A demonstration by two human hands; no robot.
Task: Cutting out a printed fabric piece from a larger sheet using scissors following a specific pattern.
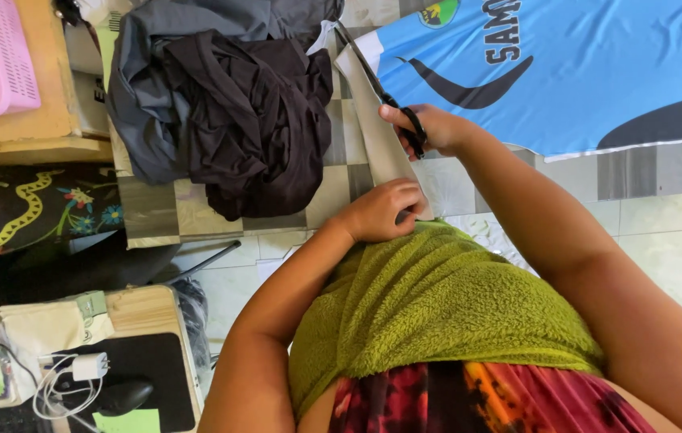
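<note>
Both arms are bare from shoulder to wrist, with no sleeves, watch or bracelet showing, and the left hand and right hand wear no gloves or rings that can be made out. A fuzzy, olive-green towel-like cloth is wrapped across the torso. Below it shows a garment patterned in dark red, orange and black, like tie-dye.

Dark clothes heap, pink basket, white charger, green towel.

2 hands, 1 scissors, 1 blue jersey, 1 pink basket
</note>
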